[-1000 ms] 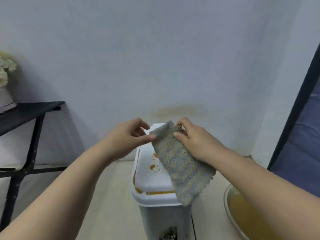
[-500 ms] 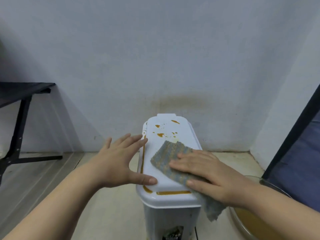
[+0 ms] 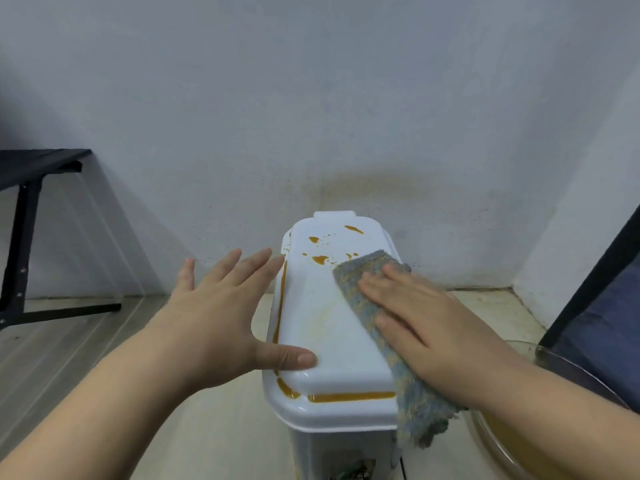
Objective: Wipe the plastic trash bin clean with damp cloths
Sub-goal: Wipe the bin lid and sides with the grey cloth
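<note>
Nearest the camera, the front groove of the bin's lid (image 3: 332, 327) holds a band of orange liquid, untouched so far. Just above it the left hand (image 3: 221, 313) rests with fingers (image 3: 249, 268) spread wide, thumb on the lid's near left edge and palm hanging off the side, gripping nothing; half a second ago it lay in much the same place, so it looks to be steadying the bin (image 3: 343, 441), which stands on the floor against the wall.

On the right, the right hand (image 3: 422, 327) lies flat with fingers together, pressing the cloth (image 3: 363, 299) to the lid. The cloth has slid toward the far right since a moment ago, and the middle of the lid now shows only a faint yellowish smear (where the cloth lay before).

Farther back, orange spots (image 3: 320, 259) remain beyond the cloth's edge. I judge the wiping just begun, with spots and grooves yet to do.
</note>
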A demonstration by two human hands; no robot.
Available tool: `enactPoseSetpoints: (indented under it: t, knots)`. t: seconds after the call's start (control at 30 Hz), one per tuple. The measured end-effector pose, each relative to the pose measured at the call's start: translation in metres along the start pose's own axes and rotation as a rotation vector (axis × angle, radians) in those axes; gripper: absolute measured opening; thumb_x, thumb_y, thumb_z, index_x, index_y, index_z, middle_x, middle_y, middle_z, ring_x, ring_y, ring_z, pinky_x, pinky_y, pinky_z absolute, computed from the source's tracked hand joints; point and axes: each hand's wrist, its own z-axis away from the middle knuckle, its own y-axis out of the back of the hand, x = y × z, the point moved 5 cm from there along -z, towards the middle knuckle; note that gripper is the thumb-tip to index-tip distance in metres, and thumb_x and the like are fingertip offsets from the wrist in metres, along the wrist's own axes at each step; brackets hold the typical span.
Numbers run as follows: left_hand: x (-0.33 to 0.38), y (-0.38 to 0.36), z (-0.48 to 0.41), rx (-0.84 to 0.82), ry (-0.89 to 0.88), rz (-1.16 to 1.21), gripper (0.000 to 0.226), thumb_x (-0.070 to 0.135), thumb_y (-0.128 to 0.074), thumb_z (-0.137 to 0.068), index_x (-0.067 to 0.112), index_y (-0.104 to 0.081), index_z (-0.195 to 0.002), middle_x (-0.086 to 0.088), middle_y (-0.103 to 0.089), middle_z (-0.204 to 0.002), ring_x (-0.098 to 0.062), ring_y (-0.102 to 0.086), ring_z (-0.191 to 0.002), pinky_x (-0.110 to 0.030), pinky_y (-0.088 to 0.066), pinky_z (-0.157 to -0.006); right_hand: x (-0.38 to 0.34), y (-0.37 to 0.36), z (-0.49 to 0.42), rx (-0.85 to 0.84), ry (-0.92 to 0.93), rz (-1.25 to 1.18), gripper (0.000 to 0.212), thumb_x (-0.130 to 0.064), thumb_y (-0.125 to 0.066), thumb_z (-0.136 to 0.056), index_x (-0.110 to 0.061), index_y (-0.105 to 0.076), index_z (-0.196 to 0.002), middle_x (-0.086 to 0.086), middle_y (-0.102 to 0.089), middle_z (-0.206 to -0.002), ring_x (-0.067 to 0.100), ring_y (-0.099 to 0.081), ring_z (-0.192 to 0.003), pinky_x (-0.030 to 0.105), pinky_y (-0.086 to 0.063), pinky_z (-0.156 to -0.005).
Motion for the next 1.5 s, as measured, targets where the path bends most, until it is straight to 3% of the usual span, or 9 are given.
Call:
enactPoseSetpoints:
  t: [0.2,0.33,0.43,0.57,0.8,1.0,1.13,1.37,1.5]
  knots:
    - [0.002,0.000,-0.003,-0.094,-0.009,0.008,0.114,0.098,-0.027,-0.034,0.055,0.029,-0.124,0.036,0.031,-0.135,0.007,0.024,-0.134,-0.043,0.017,-0.114,-0.009,-0.006,-0.042,-0.283,0.215,-0.014,0.049,-0.040,-0.027,-0.101,-0.032,-0.016,-0.148,-0.021,-0.010,-0.155,-0.002,0.004,-0.142,0.014,0.008,-0.113]
    - [0.003,0.001,-0.002,-0.094,0.017,0.024,0.113,0.095,-0.034,-0.034,0.056,0.031,-0.118,0.036,0.030,-0.134,0.005,0.023,-0.135,-0.045,0.017,-0.115,0.019,-0.002,-0.059,-0.120,-0.024,-0.065,0.046,-0.027,-0.029,-0.103,-0.027,-0.019,-0.148,-0.017,-0.013,-0.155,0.003,-0.001,-0.144,0.014,0.003,-0.113]
    - [0.003,0.002,-0.001,-0.089,0.031,0.028,0.105,0.097,-0.031,-0.033,0.062,0.036,-0.106,0.037,0.034,-0.130,0.004,0.024,-0.136,-0.046,0.017,-0.114,0.013,-0.003,-0.017,0.004,0.017,-0.050,0.048,-0.040,-0.029,-0.100,-0.032,-0.023,-0.147,-0.028,-0.012,-0.147,0.000,0.000,-0.143,0.004,0.012,-0.106]
    - [0.004,0.002,0.000,-0.103,0.020,-0.026,0.106,0.098,-0.022,-0.029,0.060,0.040,-0.106,0.041,0.043,-0.117,0.006,0.027,-0.132,-0.045,0.019,-0.114,-0.011,-0.017,-0.050,-0.243,0.228,0.093,0.055,-0.045,-0.020,-0.097,-0.031,-0.015,-0.149,-0.017,-0.010,-0.157,0.004,0.003,-0.143,0.021,0.009,-0.112]
    - [0.002,0.000,0.003,-0.108,0.052,0.015,0.110,0.099,-0.022,-0.028,0.058,0.036,-0.111,0.039,0.041,-0.122,0.006,0.031,-0.130,-0.045,0.019,-0.114,0.041,-0.013,-0.081,-0.149,-0.208,0.168,0.050,-0.031,-0.020,-0.102,-0.021,-0.011,-0.150,-0.007,-0.007,-0.159,0.014,0.001,-0.146,0.033,-0.001,-0.118]
    - [0.003,0.000,-0.003,-0.129,-0.007,-0.026,0.115,0.100,-0.023,-0.029,0.057,0.035,-0.119,0.041,0.043,-0.122,0.004,0.036,-0.129,-0.047,0.023,-0.111,0.001,-0.033,-0.094,-0.255,0.076,0.181,0.056,-0.045,-0.018,-0.098,-0.028,-0.007,-0.150,-0.011,-0.002,-0.159,0.011,0.004,-0.145,0.039,0.006,-0.116]
    - [0.003,-0.001,-0.004,-0.149,0.001,0.010,0.115,0.100,-0.027,-0.031,0.057,0.033,-0.119,0.042,0.040,-0.123,0.005,0.034,-0.130,-0.047,0.023,-0.110,0.046,-0.017,-0.148,-0.273,-0.141,0.143,0.052,-0.035,-0.020,-0.103,-0.023,-0.006,-0.151,-0.006,0.000,-0.160,0.016,0.002,-0.146,0.040,-0.001,-0.119]
    - [0.000,-0.002,-0.009,-0.124,-0.029,0.029,0.102,0.103,-0.019,-0.027,0.069,0.028,-0.111,0.049,0.037,-0.121,0.012,0.034,-0.125,-0.048,0.019,-0.111,0.073,-0.019,-0.060,0.040,-0.466,-0.492,0.053,-0.039,-0.024,-0.101,-0.026,-0.006,-0.150,-0.011,0.006,-0.158,0.010,0.010,-0.145,0.037,0.000,-0.119]
    - [0.016,0.000,-0.019,-0.109,-0.145,0.090,0.066,0.086,-0.015,-0.065,0.070,0.000,-0.128,0.047,0.014,-0.140,0.020,0.026,-0.126,-0.039,0.016,-0.113,0.047,-0.026,-0.011,0.248,-0.473,-0.899,0.054,-0.045,-0.029,-0.100,-0.035,-0.009,-0.148,-0.024,-0.003,-0.155,-0.004,0.002,-0.142,0.034,-0.004,-0.120]
